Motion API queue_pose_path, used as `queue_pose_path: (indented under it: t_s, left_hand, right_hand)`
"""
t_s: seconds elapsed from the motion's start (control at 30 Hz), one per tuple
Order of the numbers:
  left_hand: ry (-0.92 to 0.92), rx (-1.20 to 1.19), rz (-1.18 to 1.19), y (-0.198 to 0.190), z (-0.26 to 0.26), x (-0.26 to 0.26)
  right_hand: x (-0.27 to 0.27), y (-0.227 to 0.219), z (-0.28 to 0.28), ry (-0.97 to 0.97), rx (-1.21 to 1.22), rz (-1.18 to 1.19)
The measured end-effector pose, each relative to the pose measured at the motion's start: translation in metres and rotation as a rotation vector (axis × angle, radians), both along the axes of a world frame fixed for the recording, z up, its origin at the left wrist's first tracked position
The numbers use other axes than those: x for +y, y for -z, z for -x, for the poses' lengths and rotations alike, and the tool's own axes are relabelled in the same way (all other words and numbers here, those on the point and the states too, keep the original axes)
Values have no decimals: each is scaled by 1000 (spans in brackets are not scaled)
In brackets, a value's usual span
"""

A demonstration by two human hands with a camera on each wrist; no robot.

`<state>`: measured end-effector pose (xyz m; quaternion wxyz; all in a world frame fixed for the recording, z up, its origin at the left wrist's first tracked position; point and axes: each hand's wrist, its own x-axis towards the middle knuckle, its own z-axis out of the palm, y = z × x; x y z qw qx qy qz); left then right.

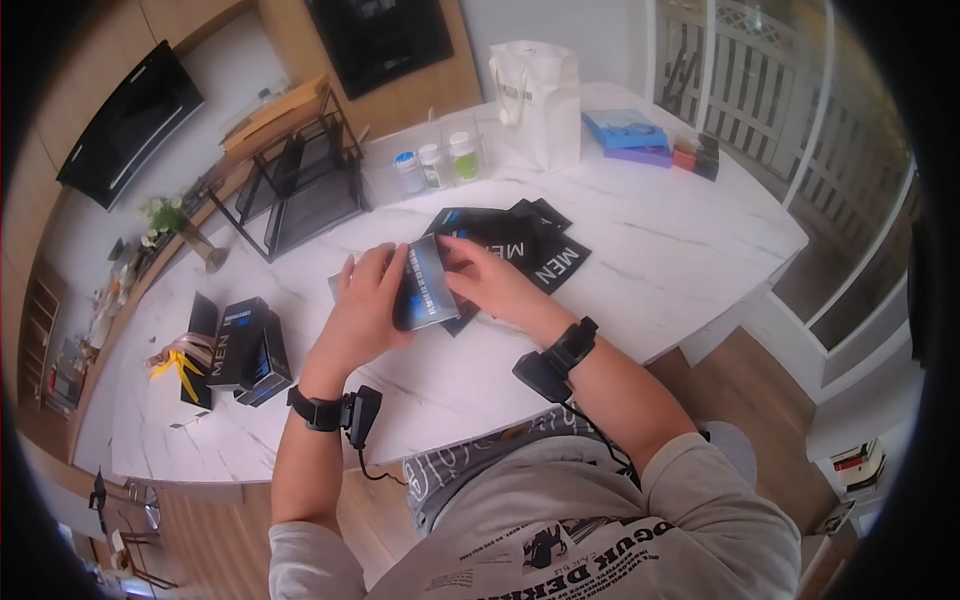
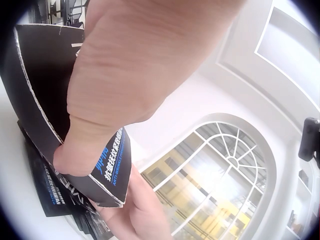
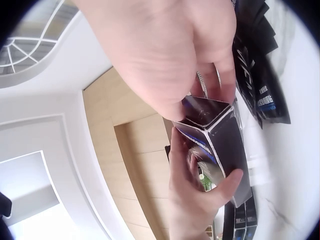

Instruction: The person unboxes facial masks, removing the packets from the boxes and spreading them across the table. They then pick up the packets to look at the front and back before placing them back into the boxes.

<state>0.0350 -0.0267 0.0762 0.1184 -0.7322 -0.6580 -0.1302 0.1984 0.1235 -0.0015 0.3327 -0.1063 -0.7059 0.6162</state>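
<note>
A dark cardboard box [image 1: 428, 285] with white and blue lettering is held between both hands above the table's near side. My left hand [image 1: 362, 308] grips it from the left. In the left wrist view, the thumb [image 2: 82, 152] presses on the box's edge beside its dark hollow inside. From the other side my right hand [image 1: 495, 285] holds the box, its fingers bent at the end panel [image 3: 207, 110] in the right wrist view. Several flat black packets [image 1: 540, 250] printed "MEN" lie fanned out just beyond the hands.
More black boxes [image 1: 240, 345] stand at the left, beside an item with a yellow ribbon [image 1: 185, 365]. A black mesh rack [image 1: 300, 195], bottles [image 1: 435, 165], a white paper bag [image 1: 540, 105] and blue and purple boxes [image 1: 628, 135] line the table's far side.
</note>
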Motion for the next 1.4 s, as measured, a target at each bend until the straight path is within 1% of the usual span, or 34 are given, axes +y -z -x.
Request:
queue_pose_path:
  t_s: [0.03, 0.13, 0.27, 0.37, 0.4, 0.5, 0.53, 0.6, 0.63, 0.67, 0.73, 0.77, 0.83, 0.87, 0.97, 1.0, 1.1, 1.2, 1.27, 1.3, 1.37, 1.4]
  left_hand:
    - [7, 12, 5, -2, -1, -1]
    - [22, 0, -1, -10, 3, -1]
    - [77, -85, -20, -14, 9, -1]
    - [121, -238, -31, -12, 15, 0]
    - [122, -193, -36, -12, 15, 1]
    - [123, -140, -24, -15, 14, 2]
    - [93, -78, -10, -19, 11, 3]
    - [29, 43, 20, -29, 2, 1]
    - [28, 118, 23, -34, -1, 1]
    - [26, 192, 25, -40, -5, 2]
    - [18, 360, 16, -55, -16, 4]
    - [5, 430, 51, -63, -24, 6]
    - [-30, 563, 120, -76, -34, 11]
    - [-40, 649, 109, -81, -37, 14]
    - [-54, 732, 184, -106, -50, 21]
    - [-37, 749, 171, -110, -52, 22]
    - [-4, 839, 133, -115, -55, 25]
    - [7, 859, 152, -124, -58, 23]
    - [23, 927, 190, -125, -61, 25]
    - [20, 957, 212, -125, -60, 23]
    - [25, 914, 192, -131, -58, 19]
    - [35, 896, 179, -134, -59, 19]
  right_hand:
    - [1, -1, 0, 11, -15, -52]
    - [-7, -3, 2, 202, -25, -85]
    - [-8, -10, -1, 179, 161, 36]
    - [-6, -2, 7, 368, 184, -296]
    - [-6, -1, 3, 412, 102, -377]
    - [-2, 4, 6, 247, 24, -212]
    - [-4, -1, 3, 182, -26, -89]
    - [-10, -5, 2, 184, 34, -15]
    - [-12, -5, 3, 182, 63, 20]
    - [-8, 0, 5, 181, 32, 24]
    - [-5, 2, 8, 18, 135, 287]
    - [-5, 2, 9, -66, 184, 419]
    - [-3, 0, 8, -154, 239, 637]
    - [-3, -2, 7, -195, 265, 745]
    - [-6, -11, 2, -202, 292, 811]
    - [-5, -11, 3, -212, 300, 811]
    - [-3, -7, 4, -244, 338, 810]
    - [-2, -7, 1, -281, 362, 819]
    - [-3, -13, -1, -309, 347, 848]
    - [-5, -11, 1, -310, 378, 836]
    - [-7, -12, 5, -317, 442, 807]
    - [-9, -13, 3, -271, 470, 780]
